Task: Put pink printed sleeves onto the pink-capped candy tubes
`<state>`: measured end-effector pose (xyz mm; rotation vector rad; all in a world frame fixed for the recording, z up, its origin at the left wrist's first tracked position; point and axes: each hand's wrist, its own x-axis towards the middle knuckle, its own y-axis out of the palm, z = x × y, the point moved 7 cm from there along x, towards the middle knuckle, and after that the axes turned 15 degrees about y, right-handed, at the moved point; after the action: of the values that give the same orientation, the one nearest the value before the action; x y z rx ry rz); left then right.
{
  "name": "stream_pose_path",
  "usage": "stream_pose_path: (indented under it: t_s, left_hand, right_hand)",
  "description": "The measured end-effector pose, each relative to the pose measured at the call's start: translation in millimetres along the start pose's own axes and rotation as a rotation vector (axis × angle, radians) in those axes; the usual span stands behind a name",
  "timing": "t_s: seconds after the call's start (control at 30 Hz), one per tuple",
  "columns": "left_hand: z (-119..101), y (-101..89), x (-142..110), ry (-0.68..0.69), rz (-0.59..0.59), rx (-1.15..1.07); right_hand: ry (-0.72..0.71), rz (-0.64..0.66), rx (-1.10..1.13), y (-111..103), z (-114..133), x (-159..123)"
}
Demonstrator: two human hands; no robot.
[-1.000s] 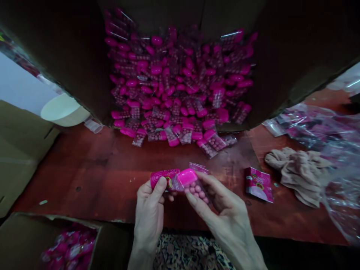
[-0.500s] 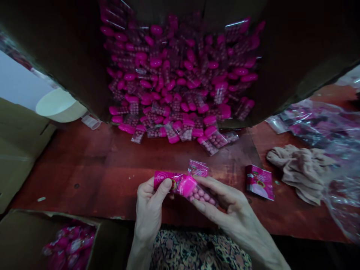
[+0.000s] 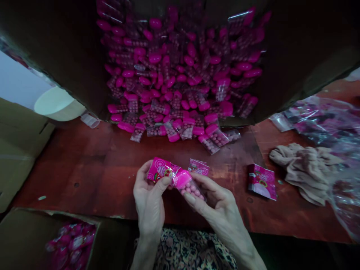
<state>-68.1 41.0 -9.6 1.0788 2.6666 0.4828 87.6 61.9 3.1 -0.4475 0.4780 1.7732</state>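
My left hand (image 3: 150,197) is closed on a pink printed wrapper sleeve (image 3: 161,169), its thumb pressed over the front. Between thumb and fingers of my right hand (image 3: 215,200) is a clear candy container (image 3: 192,189) with a bright pink cap, full of round pink candies. The capped end meets the right end of the sleeve; whether it sits inside is hard to tell. Just behind my hands, a few flat printed sleeves (image 3: 199,166) lie on the table. A stack of the same sleeves (image 3: 262,181) rests farther right.
A large cardboard box (image 3: 284,56) on its side spills many pink-capped containers (image 3: 168,93) onto the red table (image 3: 92,168). At right lie a crumpled cloth (image 3: 303,165) and plastic bags (image 3: 332,120). A white bowl (image 3: 57,105) stands left; an open box (image 3: 111,240) of pink items sits below.
Both hands have shifted slightly left and the sleeve has tilted up, showing more of its printed front. The container has moved left with my right hand.
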Motion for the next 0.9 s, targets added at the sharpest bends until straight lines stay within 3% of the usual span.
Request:
stream_pose_path:
  t_s: [0.17,0.3,0.57,0.7,0.8,0.9]
  left_hand:
    - [20.7,9.4,-7.8,-0.240,0.072,-0.122]
    - [25.0,7.5,-11.9,-0.283,0.038,-0.098]
    - [30.0,11.4,-14.3,-0.361,0.052,-0.089]
    - [28.0,10.5,-8.4,-0.346,0.126,-0.096]
    - [21.2,15.1,-5.6,-0.327,0.280,-0.106]
    - [14.9,17.9,-5.7,-0.318,0.358,-0.124]
  right_hand:
    - [-0.026,-0.029,0.038,7.2,-1.3,2.7]
    - [-0.043,-0.065,0.070,13.0,-10.1,3.0]
    - [-0.177,-0.259,0.016,17.7,-29.6,-2.9]
    - [-0.156,-0.221,0.056,16.8,-28.4,-1.7]
    - [-0.081,-0.097,0.146,19.8,-22.6,0.0]
    - [-0.030,0.023,0.249,25.2,-19.4,1.3]
